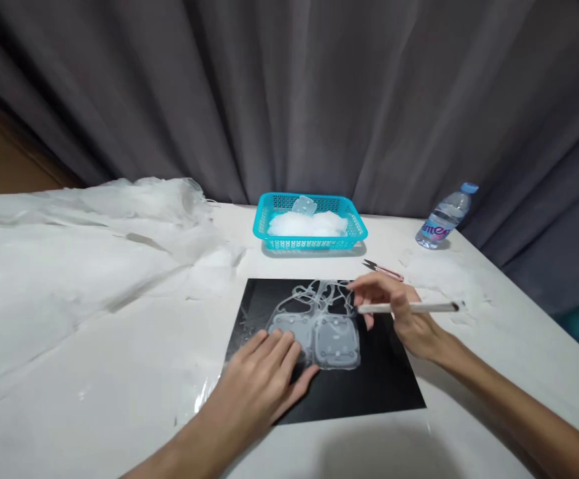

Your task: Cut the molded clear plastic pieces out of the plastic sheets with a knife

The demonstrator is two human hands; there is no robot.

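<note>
Seemingly partway: two clear plastic pieces [338, 340] on black mat [369, 392], strands [325, 290] at top; another clear piece [304, 205] in basket [310, 244].
Left hand [264, 366] spread over one; right hand [401, 313] grip around white pen-like tool [426, 307].

Bright below, dim behind

Light from above whitens the bench [134, 412] and washes out the fluff [289, 224] in the basket [310, 243]. Soft shadows lie beneath the basket. Glare streaks sit left of the mat [369, 399]. The translucent pieces [336, 342] look soft-edged; the curtain [314, 100] is dim; wide-angle stretch tilts the bottle [446, 216].
</note>
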